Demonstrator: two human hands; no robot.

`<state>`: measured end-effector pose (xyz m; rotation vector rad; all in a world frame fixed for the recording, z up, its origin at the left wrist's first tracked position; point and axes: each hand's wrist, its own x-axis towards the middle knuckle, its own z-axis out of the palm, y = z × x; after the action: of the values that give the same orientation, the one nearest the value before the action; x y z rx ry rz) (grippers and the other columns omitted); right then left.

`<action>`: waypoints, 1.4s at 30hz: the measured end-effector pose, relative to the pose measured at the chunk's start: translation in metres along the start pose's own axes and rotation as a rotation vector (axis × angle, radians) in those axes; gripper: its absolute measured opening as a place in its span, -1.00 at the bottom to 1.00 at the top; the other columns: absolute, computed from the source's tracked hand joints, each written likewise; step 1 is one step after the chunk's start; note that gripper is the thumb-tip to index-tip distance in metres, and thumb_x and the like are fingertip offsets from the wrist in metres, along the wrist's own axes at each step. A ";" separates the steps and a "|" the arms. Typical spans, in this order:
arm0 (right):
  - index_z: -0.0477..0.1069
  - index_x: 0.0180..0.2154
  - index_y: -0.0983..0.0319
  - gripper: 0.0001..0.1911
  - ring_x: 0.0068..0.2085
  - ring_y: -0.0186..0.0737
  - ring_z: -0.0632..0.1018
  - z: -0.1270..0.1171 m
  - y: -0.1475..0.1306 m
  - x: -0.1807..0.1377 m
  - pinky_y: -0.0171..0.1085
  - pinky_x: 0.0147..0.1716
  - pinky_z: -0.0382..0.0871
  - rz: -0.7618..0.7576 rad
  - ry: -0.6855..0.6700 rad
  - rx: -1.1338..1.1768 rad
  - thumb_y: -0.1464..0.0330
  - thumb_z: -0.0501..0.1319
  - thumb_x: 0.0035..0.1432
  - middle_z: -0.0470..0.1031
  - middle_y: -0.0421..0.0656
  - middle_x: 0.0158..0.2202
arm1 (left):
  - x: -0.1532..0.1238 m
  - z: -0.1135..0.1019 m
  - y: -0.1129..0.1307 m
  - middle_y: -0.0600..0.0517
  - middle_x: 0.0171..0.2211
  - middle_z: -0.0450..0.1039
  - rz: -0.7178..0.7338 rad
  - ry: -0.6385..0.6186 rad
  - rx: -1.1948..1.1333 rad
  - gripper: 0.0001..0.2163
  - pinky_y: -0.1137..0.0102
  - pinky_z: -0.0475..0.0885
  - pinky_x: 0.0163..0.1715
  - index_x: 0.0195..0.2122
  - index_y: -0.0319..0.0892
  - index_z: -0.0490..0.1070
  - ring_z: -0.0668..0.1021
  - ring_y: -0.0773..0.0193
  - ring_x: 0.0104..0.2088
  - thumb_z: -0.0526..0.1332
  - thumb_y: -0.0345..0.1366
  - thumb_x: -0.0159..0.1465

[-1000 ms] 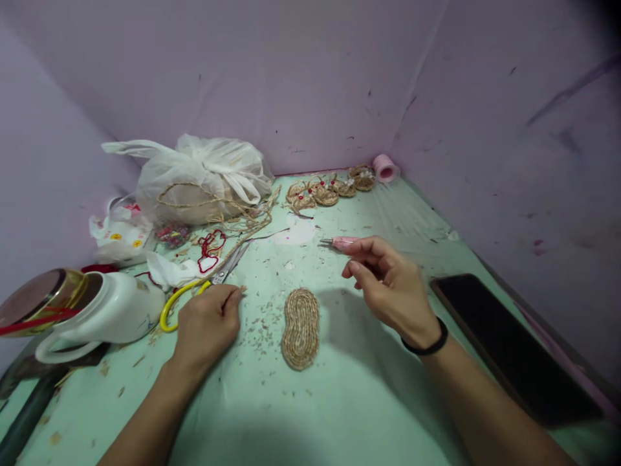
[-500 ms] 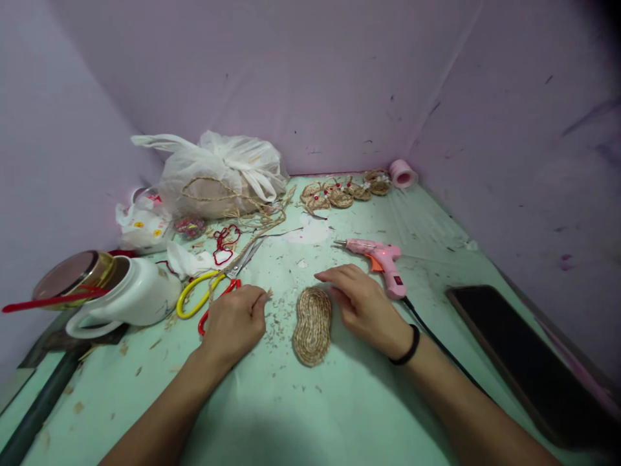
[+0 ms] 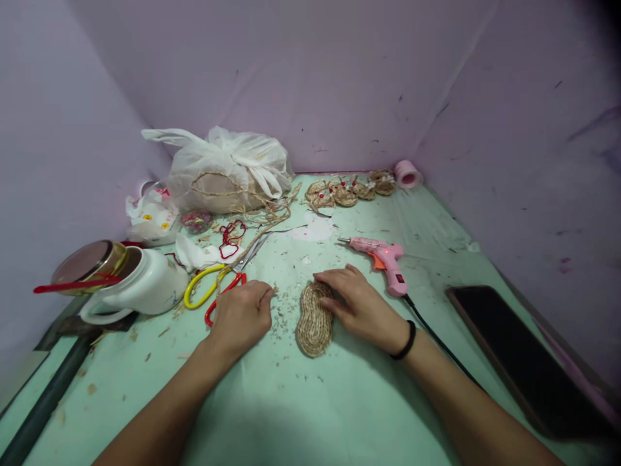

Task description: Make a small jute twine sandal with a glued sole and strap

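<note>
A peanut-shaped coiled jute mat (image 3: pixel 314 321) lies on the green table (image 3: pixel 339 401) in front of me. My right hand (image 3: pixel 358 306) rests on the mat's upper right edge, fingers stretched flat over it. My left hand (image 3: pixel 241 316) sits to the mat's left with fingers curled, pinching a small bit of jute fibre. A pink glue gun (image 3: pixel 381 256) lies just beyond my right hand, its cord running back to the right. Scissors (image 3: pixel 222 285) with yellow and red handles lie just above my left hand.
A white jug (image 3: pixel 140 286) and a tin (image 3: pixel 87 261) stand at the left. At the back are a white plastic bag (image 3: pixel 228 168), jute cord, red thread, several finished jute pieces (image 3: pixel 347 191) and a pink tape roll (image 3: pixel 406 173). A dark phone (image 3: pixel 514 353) lies right.
My right hand put the pink glue gun down on the table and came down onto the jute mat. My left hand stayed in place.
</note>
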<state>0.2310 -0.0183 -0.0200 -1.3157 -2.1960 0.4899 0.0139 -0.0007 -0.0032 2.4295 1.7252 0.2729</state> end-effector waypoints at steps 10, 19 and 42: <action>0.47 -0.40 0.25 -0.79 -0.44 -0.21 0.48 -0.035 -0.006 -0.002 -0.31 -0.49 0.23 0.545 -0.077 -0.166 0.37 0.07 0.07 0.53 -0.11 -0.47 | -0.004 -0.004 0.005 0.03 -0.45 0.47 0.002 -0.005 -0.020 -0.78 0.41 0.17 -0.46 -0.46 -0.17 0.39 0.46 0.26 -0.42 0.00 -0.30 0.21; 0.49 -0.53 0.23 -0.75 -0.58 -0.29 0.38 -0.023 -0.025 -0.003 -0.35 -0.64 0.05 0.550 -0.395 -0.002 0.25 0.13 0.01 0.47 -0.16 -0.62 | -0.019 0.005 0.022 0.02 -0.46 0.44 0.115 -0.138 -0.076 -0.76 0.42 0.22 -0.45 -0.46 -0.17 0.36 0.48 0.27 -0.42 -0.05 -0.32 0.23; 0.46 -0.41 0.21 -0.88 -0.50 -0.30 0.46 -0.006 -0.011 -0.004 -0.38 -0.56 0.18 0.580 -0.241 0.189 0.38 0.21 -0.09 0.51 -0.19 -0.52 | -0.020 0.011 0.026 0.01 -0.46 0.41 0.154 -0.187 -0.058 -0.75 0.39 0.23 -0.47 -0.46 -0.16 0.32 0.48 0.24 -0.43 -0.10 -0.32 0.24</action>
<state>0.2285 -0.0261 -0.0106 -1.8597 -1.8555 1.0922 0.0340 -0.0278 -0.0090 2.4616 1.4372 0.1062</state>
